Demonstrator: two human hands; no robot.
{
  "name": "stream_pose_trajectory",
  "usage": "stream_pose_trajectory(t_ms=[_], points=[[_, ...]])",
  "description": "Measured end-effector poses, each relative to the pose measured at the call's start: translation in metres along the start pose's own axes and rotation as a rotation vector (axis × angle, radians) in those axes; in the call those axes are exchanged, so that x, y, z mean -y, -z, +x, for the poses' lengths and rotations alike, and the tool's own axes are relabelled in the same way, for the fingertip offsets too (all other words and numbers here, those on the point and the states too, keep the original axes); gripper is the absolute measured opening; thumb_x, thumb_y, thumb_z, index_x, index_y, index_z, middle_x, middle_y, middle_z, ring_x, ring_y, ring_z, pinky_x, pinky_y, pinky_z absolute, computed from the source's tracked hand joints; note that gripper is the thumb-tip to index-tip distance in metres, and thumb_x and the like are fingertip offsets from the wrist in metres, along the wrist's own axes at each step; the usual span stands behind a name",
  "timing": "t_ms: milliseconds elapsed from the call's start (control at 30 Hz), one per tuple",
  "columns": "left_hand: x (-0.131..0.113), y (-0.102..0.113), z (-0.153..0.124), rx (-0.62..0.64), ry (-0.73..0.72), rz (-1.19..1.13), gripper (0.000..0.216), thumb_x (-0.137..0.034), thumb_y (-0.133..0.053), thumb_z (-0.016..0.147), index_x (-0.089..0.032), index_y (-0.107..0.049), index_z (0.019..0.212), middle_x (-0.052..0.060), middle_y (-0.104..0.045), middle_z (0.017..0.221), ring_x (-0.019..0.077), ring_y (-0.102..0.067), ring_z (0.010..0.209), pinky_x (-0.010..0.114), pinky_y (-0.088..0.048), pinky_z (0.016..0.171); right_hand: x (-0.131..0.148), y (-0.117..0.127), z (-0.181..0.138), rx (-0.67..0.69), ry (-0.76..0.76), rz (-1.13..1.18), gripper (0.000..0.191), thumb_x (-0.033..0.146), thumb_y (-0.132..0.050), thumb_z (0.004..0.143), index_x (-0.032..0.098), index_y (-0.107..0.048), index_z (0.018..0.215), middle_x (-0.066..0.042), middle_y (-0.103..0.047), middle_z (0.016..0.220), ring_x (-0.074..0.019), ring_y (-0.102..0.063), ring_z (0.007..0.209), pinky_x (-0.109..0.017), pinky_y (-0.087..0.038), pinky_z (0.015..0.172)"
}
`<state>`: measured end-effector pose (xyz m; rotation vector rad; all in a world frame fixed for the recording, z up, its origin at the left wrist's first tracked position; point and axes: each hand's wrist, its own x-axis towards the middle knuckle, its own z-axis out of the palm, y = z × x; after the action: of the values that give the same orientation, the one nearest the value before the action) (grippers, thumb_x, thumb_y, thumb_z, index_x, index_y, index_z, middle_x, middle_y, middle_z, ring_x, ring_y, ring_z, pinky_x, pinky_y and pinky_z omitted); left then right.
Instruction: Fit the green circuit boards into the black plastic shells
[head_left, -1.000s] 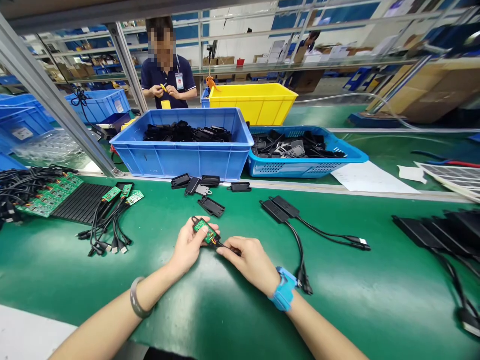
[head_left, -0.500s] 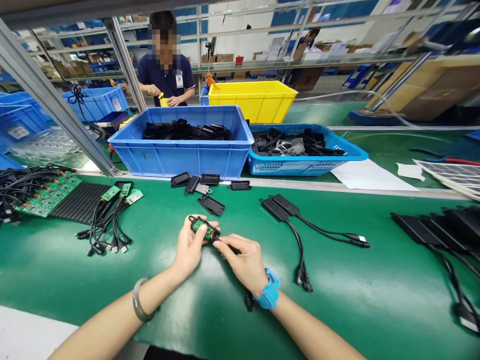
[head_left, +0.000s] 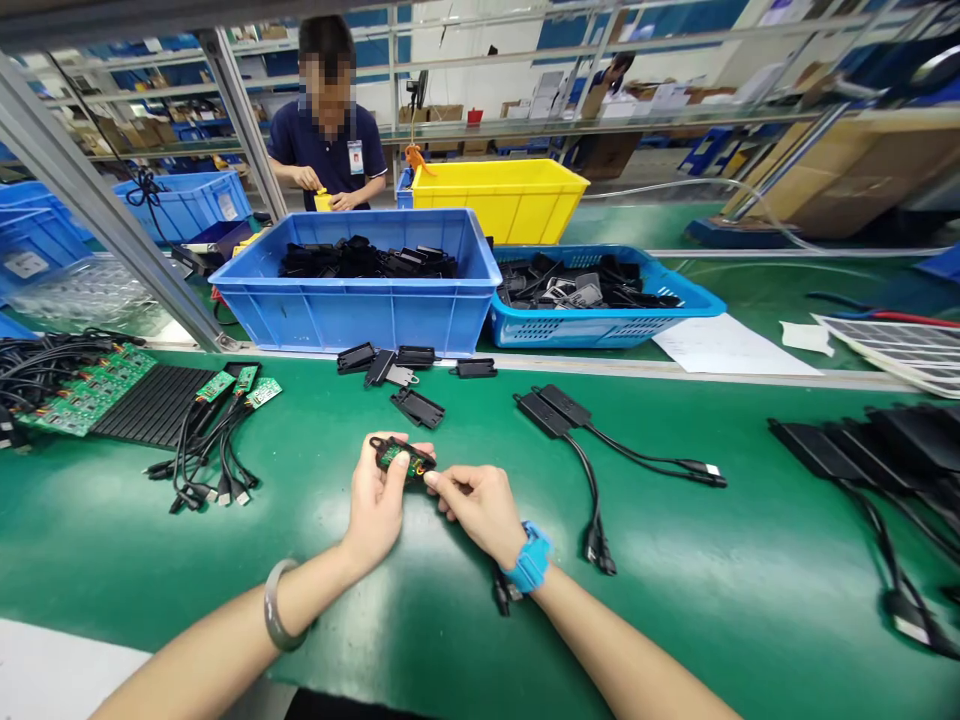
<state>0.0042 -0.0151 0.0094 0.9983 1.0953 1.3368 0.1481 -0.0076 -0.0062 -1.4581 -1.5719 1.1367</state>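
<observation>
My left hand [head_left: 379, 500] is closed around a black plastic case [head_left: 386, 447], its thumb pressing on the green circuit board [head_left: 391, 458] inside. The fingers of my right hand [head_left: 480, 510] pinch at the near right end of that case, where the black cable leaves it. Most of this cable is hidden under my right hand; its plugs [head_left: 502, 592] show below the wrist. Just beyond my hands lies an empty black case half [head_left: 418, 408]. Two closed black cases [head_left: 551, 408] with cables rest to the right.
Circuit boards with cables [head_left: 217, 385] lie at left by a row of black cases [head_left: 154, 405]. Behind stand a blue bin [head_left: 352, 315] and a blue basket [head_left: 577, 328] of black parts. More cabled cases [head_left: 862, 455] lie at right. A co-worker [head_left: 330, 140] stands across the bench.
The case has tilted slightly in my left hand, so less of the board shows. My right fingers have shifted their pinch at the cable end. The whole view has moved a little.
</observation>
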Motion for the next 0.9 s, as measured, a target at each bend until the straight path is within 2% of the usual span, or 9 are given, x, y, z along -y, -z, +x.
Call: stream_pose_trajectory(t_ms=[67,133,233,333,467,600,700,800,900], points=[[-0.003,0.0,0.001,0.015,-0.018,0.044,0.034,-0.042,-0.064,0.083,-0.019,-0.051,0.104,0.01,-0.072,0.102,0.0219,-0.068,0.093,0.036,-0.051,0.086,0.0,-0.001,0.0,0.047,-0.044,0.044,0.04,0.043,-0.057,0.083,0.014,-0.069,0.059,-0.002,-0.061,0.046,-0.0121,-0.053,0.04,-0.022,-0.04,0.042],[-0.004,0.001,0.006,0.033,0.051,-0.003,0.034,-0.042,-0.066,0.081,-0.018,-0.052,0.102,0.009,-0.073,0.094,0.0206,-0.069,0.085,0.034,-0.052,0.081,0.002,-0.002,0.0,0.12,-0.027,0.063,0.04,0.042,-0.055,0.086,0.014,-0.07,0.062,-0.002,-0.064,0.049,-0.0126,-0.057,0.043,-0.022,-0.043,0.045],[-0.004,0.005,0.016,-0.021,0.204,-0.147,0.035,-0.042,-0.07,0.077,-0.017,-0.054,0.094,0.004,-0.072,0.082,0.0162,-0.067,0.069,0.028,-0.052,0.066,0.007,-0.001,-0.001,0.203,0.148,-0.048,0.033,0.039,-0.055,0.088,0.016,-0.073,0.073,-0.002,-0.069,0.062,-0.0136,-0.061,0.055,-0.023,-0.048,0.055],[-0.001,0.01,0.023,-0.13,0.224,-0.209,0.035,-0.043,-0.07,0.076,-0.017,-0.054,0.093,0.0,-0.067,0.076,0.0125,-0.064,0.063,0.022,-0.048,0.056,0.008,0.001,0.0,0.106,0.364,-0.266,0.022,0.033,-0.058,0.089,0.019,-0.071,0.1,-0.007,-0.071,0.092,-0.019,-0.064,0.082,-0.031,-0.051,0.076],[0.003,0.013,0.025,-0.119,0.188,-0.19,0.036,-0.044,-0.067,0.078,-0.018,-0.053,0.098,-0.001,-0.065,0.075,0.0111,-0.062,0.062,0.02,-0.045,0.051,-0.001,0.006,0.007,0.001,0.457,-0.51,0.04,0.026,-0.055,0.09,0.018,-0.055,0.129,-0.014,-0.059,0.129,-0.0288,-0.049,0.12,-0.047,-0.041,0.101],[0.005,0.012,0.024,-0.066,0.192,-0.176,0.036,-0.046,-0.065,0.079,-0.018,-0.054,0.098,0.0,-0.065,0.078,0.0108,-0.061,0.062,0.02,-0.045,0.053,-0.012,0.006,0.016,0.038,0.464,-0.63,0.063,0.03,-0.055,0.089,0.02,-0.032,0.147,-0.013,-0.036,0.152,-0.0329,-0.032,0.137,-0.054,-0.035,0.106],[0.007,0.012,0.024,-0.03,0.192,-0.166,0.038,-0.043,-0.069,0.075,-0.017,-0.054,0.098,0.001,-0.066,0.082,0.011,-0.061,0.066,0.021,-0.047,0.056,-0.017,0.005,0.018,0.063,0.465,-0.638,0.066,0.032,-0.056,0.089,0.022,-0.03,0.148,-0.012,-0.032,0.154,-0.0327,-0.029,0.139,-0.055,-0.032,0.108],[0.009,0.013,0.025,0.002,0.168,-0.129,0.044,-0.034,-0.077,0.067,-0.017,-0.054,0.1,0.002,-0.066,0.087,0.0111,-0.061,0.07,0.022,-0.048,0.061,-0.021,0.004,0.015,0.038,0.418,-0.539,0.054,0.032,-0.056,0.088,0.02,-0.045,0.14,-0.013,-0.043,0.147,-0.0313,-0.037,0.135,-0.055,-0.029,0.11],[0.011,0.013,0.025,0.03,0.155,-0.089,0.047,-0.032,-0.077,0.067,-0.017,-0.053,0.105,0.004,-0.067,0.091,0.0118,-0.061,0.073,0.023,-0.05,0.064,-0.02,0.005,0.014,-0.041,0.302,-0.334,0.041,0.028,-0.055,0.086,0.021,-0.056,0.126,-0.013,-0.057,0.132,-0.0276,-0.049,0.125,-0.051,-0.035,0.107]])
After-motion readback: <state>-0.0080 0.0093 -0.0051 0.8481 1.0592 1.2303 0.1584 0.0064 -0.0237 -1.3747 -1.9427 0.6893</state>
